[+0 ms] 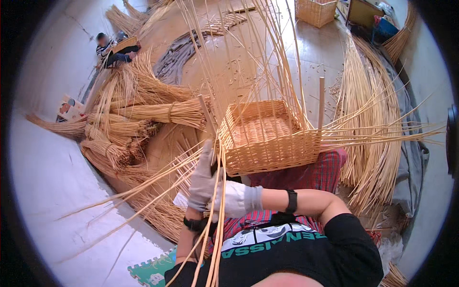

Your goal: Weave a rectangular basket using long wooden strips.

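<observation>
A square-cornered wicker basket [272, 155] with woven walls rests in front of me at a tilt, its open top facing away. Long uncut rods rise from its far side and spread from its corners. At the near left corner my left hand [202, 179], in a grey glove, has its fingers stretched upward beside a wooden corner stake [207, 115]. My right hand [239, 198], in a pale glove, crosses to the left hand, its fingers closed around wicker rods [219, 215] that run down from that corner past my chest. The gloves partly hide where the rods meet the hands.
Bundles of wicker rods [158, 112] lie on the left, and a long sheaf [370, 138] lies at right on grey cloth. A finished-looking basket [315, 12] stands at the back. Another person [112, 50] sits far left. Rod ends stick out sideways from the basket.
</observation>
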Tool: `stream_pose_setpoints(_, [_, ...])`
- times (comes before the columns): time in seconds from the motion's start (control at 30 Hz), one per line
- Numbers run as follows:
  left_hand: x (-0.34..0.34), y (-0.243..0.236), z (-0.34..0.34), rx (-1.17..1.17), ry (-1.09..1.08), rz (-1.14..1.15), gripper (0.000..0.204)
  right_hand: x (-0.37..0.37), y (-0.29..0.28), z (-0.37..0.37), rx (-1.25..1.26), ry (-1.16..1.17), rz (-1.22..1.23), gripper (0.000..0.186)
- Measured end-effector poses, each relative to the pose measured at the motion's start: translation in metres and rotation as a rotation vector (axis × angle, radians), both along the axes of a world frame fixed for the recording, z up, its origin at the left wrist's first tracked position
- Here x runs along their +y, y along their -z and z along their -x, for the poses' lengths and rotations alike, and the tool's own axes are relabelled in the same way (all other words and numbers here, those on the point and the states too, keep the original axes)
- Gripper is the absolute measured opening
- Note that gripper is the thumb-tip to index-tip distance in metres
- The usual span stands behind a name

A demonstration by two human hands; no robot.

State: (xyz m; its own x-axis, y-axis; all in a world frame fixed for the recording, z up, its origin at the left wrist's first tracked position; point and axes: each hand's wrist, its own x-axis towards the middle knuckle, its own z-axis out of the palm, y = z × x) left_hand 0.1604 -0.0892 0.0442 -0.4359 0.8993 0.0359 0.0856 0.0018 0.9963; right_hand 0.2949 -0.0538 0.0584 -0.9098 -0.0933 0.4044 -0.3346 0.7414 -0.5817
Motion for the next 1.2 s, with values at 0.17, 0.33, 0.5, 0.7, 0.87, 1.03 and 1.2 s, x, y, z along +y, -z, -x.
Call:
stream_pose_setpoints(0.17, [0.025,0.013,0.01,0.118,0.099,-0.246,0.056,0.028,0.02,-0.05,-0.053,0.125,0.118,0.018])
stream_pose_setpoints(0.33, [-0.006,0.059,0.031,0.041,-0.046,-0.363,0.022,0.117,0.113,-0.08,0.409,0.511,1.501,0.044])
stream_pose_setpoints(0.5, [-0.016,0.111,-0.023,0.045,-0.319,-0.302,0.034,0.133,0.153,-0.091,0.304,0.732,1.356,0.022])
stream_pose_setpoints(0.7, [0.037,0.122,0.012,0.033,0.032,0.247,0.065,0.124,0.124,-0.092,0.163,1.124,0.999,0.008])
stream_pose_setpoints(0.87, [0.069,0.129,0.033,-0.11,0.139,0.364,0.064,0.123,0.132,-0.075,0.314,1.193,0.942,0.009])
stream_pose_setpoints(1.03, [0.063,0.138,0.017,-0.095,0.036,0.225,0.066,0.109,0.088,-0.066,0.166,1.273,1.087,0.008])
stream_pose_setpoints(1.2, [0.065,0.125,0.007,-0.314,-0.14,0.221,0.067,0.156,0.011,0.013,0.316,1.007,0.299,0.021])
